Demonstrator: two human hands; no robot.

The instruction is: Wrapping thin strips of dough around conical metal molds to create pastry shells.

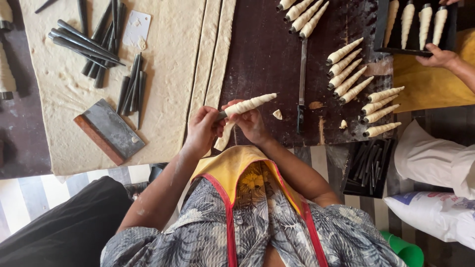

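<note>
centre frame: our left hand [202,129] pinches the dark cone mould's bare end so our right hand [251,123] can clamp the dough-wrapped cone [247,105] | loose dough strip [223,139] hangs below | finished cones [349,74] rowed upper right, clear of the dough sheet [168,64]

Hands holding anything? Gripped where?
Both hold one dough-wrapped cone mould: left hand at its bare dark wide end, right hand under the wrapped middle.

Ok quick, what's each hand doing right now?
Left hand: closed on the dark end of the dough-wrapped cone mould.
Right hand: fingers closed around the same cone mould, with a dough strip hanging below.
</note>
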